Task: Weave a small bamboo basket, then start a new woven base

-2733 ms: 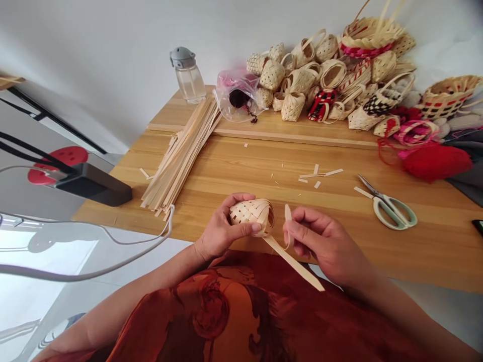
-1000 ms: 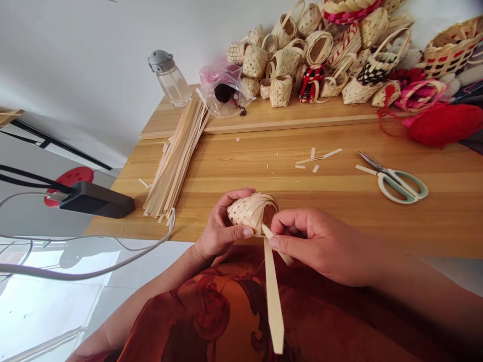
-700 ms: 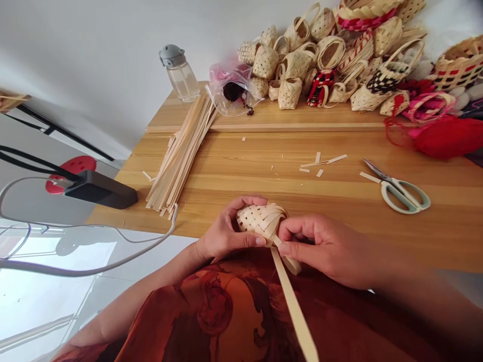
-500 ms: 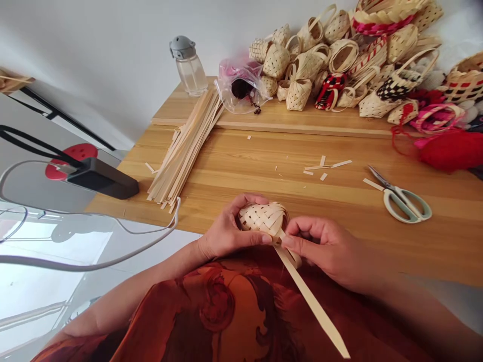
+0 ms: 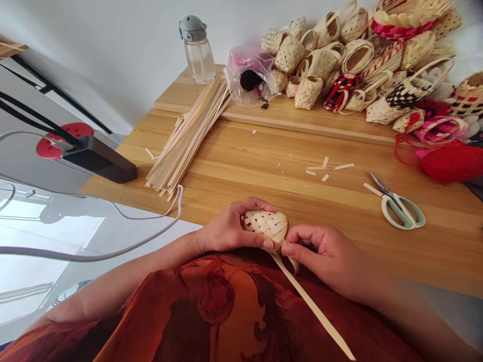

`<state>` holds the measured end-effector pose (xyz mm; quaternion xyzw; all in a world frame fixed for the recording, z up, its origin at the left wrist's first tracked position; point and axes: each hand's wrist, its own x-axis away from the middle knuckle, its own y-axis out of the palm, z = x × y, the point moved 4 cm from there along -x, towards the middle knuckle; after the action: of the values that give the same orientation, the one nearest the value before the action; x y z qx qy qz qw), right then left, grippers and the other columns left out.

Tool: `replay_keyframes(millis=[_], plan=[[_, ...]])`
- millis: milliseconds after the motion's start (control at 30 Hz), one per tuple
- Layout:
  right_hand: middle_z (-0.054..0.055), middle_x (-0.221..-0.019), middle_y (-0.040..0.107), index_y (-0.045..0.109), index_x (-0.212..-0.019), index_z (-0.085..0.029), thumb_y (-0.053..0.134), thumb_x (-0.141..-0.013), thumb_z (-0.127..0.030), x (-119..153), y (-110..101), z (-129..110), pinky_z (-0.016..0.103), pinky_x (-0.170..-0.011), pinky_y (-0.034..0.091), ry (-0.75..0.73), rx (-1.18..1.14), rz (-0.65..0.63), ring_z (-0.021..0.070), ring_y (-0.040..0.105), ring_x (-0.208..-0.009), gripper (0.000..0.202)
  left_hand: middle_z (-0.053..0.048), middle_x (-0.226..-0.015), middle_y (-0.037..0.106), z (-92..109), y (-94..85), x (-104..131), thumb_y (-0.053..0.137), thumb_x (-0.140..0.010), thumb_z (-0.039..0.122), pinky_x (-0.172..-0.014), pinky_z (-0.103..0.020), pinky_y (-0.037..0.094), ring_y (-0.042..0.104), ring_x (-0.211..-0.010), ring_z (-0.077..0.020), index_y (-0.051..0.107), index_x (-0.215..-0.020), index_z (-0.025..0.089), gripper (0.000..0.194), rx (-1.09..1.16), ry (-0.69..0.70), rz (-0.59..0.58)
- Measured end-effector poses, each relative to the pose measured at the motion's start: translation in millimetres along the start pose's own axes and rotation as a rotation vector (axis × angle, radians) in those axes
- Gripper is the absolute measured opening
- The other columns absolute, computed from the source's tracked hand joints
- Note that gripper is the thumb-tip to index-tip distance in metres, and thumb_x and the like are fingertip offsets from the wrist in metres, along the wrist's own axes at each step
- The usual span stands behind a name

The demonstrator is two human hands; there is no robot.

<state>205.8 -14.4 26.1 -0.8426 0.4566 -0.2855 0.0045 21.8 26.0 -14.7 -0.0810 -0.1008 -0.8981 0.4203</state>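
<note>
A small woven basket (image 5: 266, 222) of pale flat strips is held just off the table's front edge, above my lap. Around its left side curls my left hand (image 5: 241, 226), thumb along the near side and fingers over the top. My right hand (image 5: 317, 249) pinches at the basket's right end, thumb against the forefinger, where a strip end seems to be gripped; the fingertips partly hide it. From beneath the basket a long pale strip (image 5: 313, 306) runs down to the right across my lap. A looped strip (image 5: 293, 264) hangs below my right thumb.
A bundle of strips (image 5: 188, 141) lies on the left of the wooden table (image 5: 234, 176). Scissors (image 5: 398, 203) rest at the right, with strip scraps (image 5: 326, 168) nearby. Finished baskets (image 5: 309, 93), red yarn (image 5: 451, 163), a plastic bag (image 5: 251, 78) and a bottle (image 5: 198, 53) stand behind.
The view has shifted slightly. Both hands stay on the basket, and the right fingertips remain pinched at its right end. The long strip below now shows more edge-on.
</note>
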Motion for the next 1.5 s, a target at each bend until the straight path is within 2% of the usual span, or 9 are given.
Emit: replay_keyframes(millis=[233, 400, 667, 967, 1200, 1400, 1500], plan=[[-0.003, -0.071, 0.063, 0.067, -0.081, -0.022, 0.054, -0.095, -0.042, 5, -2, -2, 0.024, -0.062, 0.041, -0.037, 0.091, 0.028, 0.0121, 0.053, -0.067, 0.028, -0.006, -0.104, 0.067, -5, 2.0, 2, 0.087, -0.066, 0.027, -0.08, -0.028, 0.05, 0.063, -0.089, -0.0162, 0.053, -0.125, 0.019, 0.068, 0.18, -0.039, 0.03], [-0.003, -0.071, 0.062, 0.069, -0.08, -0.022, 0.055, -0.094, -0.044, 6, 1, 4, 0.024, -0.062, 0.04, -0.019, 0.087, 0.038, 0.0125, 0.052, -0.067, 0.029, -0.006, -0.104, 0.066, -5, 0.8, 2, 0.088, -0.066, 0.027, -0.079, -0.027, 0.05, 0.062, -0.089, -0.0153, 0.055, -0.124, 0.019, 0.068, 0.119, -0.027, 0.032], [-0.002, -0.067, 0.057, 0.064, -0.076, -0.02, 0.056, -0.092, -0.045, 7, 0, 1, 0.023, -0.057, 0.037, 0.022, 0.058, 0.1, 0.0116, 0.047, -0.063, 0.031, -0.005, -0.101, 0.067, -5, 0.9, 1, 0.089, -0.063, 0.028, -0.077, -0.026, 0.05, 0.062, -0.088, -0.0158, 0.055, -0.124, 0.019, 0.07, 0.129, -0.06, 0.032], [-0.001, -0.067, 0.054, 0.062, -0.074, -0.019, 0.057, -0.091, -0.045, 5, 3, 1, 0.022, -0.054, 0.037, 0.027, -0.035, 0.086, 0.0112, 0.045, -0.062, 0.032, -0.004, -0.098, 0.067, -5, 1.2, 1, 0.09, -0.062, 0.029, -0.076, -0.026, 0.05, 0.062, -0.084, -0.0148, 0.055, -0.121, 0.019, 0.069, 0.132, -0.043, 0.06], [-0.002, -0.068, 0.053, 0.062, -0.077, -0.019, 0.058, -0.092, -0.045, 6, 4, 1, 0.021, -0.055, 0.037, 0.059, -0.129, 0.029, 0.0102, 0.044, -0.062, 0.03, -0.006, -0.104, 0.066, -3, 1.6, 1, 0.088, -0.063, 0.03, -0.079, -0.029, 0.049, 0.063, -0.09, -0.0181, 0.055, -0.119, 0.02, 0.066, 0.14, -0.02, 0.035], [-0.002, -0.071, 0.052, 0.057, -0.076, -0.019, 0.057, -0.092, -0.046, 7, 8, 3, 0.021, -0.057, 0.038, 0.05, -0.132, 0.057, 0.0108, 0.044, -0.065, 0.032, -0.007, -0.107, 0.065, 8, 1.5, 4, 0.077, -0.077, 0.038, -0.08, -0.029, 0.047, 0.061, -0.092, -0.0181, 0.053, -0.12, 0.018, 0.053, -0.024, 0.026, 0.037], [-0.002, -0.069, 0.049, 0.055, -0.075, -0.02, 0.055, -0.093, -0.048, 7, 10, 6, 0.021, -0.054, 0.037, 0.058, -0.107, 0.09, 0.0109, 0.042, -0.063, 0.033, -0.006, -0.107, 0.064, 12, 1.8, 6, 0.077, -0.076, 0.041, -0.081, -0.029, 0.046, 0.06, -0.094, -0.0187, 0.053, -0.118, 0.019, 0.053, -0.15, 0.047, 0.078]])
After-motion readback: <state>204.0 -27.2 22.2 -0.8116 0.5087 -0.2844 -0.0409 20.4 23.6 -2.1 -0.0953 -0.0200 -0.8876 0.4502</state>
